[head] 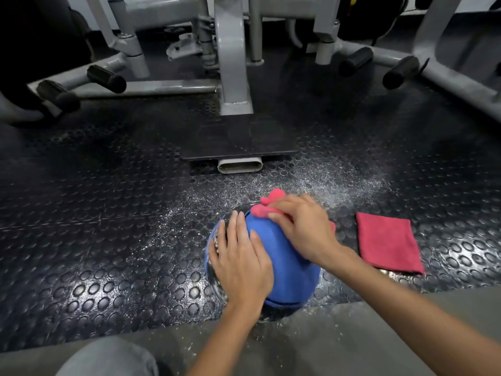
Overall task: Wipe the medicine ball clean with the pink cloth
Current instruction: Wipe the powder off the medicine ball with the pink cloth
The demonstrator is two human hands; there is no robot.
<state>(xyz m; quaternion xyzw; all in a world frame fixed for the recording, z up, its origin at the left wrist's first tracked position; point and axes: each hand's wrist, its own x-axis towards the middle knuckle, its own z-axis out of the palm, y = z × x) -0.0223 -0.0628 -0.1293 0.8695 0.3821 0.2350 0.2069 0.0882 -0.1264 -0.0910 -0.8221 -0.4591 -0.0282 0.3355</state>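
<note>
Nearby: folded red cloth (387,242) lies flat on the studded floor (108,213), right of your right fingers; grey machine frame (233,63) stands well beyond them.
Floor: white dust (325,180) lies past your fingertips.
Medicine ball (287,270): blue, white specks by your left fingertips, under both hands.
Left hand (240,264): fingers straight, together, flat on the ball.
Right hand (303,229): fingers curled, clamped on the bunched pink cloth (267,208) at the ball's far top, hiding most of it.

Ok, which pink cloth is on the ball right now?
The bunched pink cloth held by the right hand, atop the medicine ball. The folded pink cloth lies flat on the floor.
</note>
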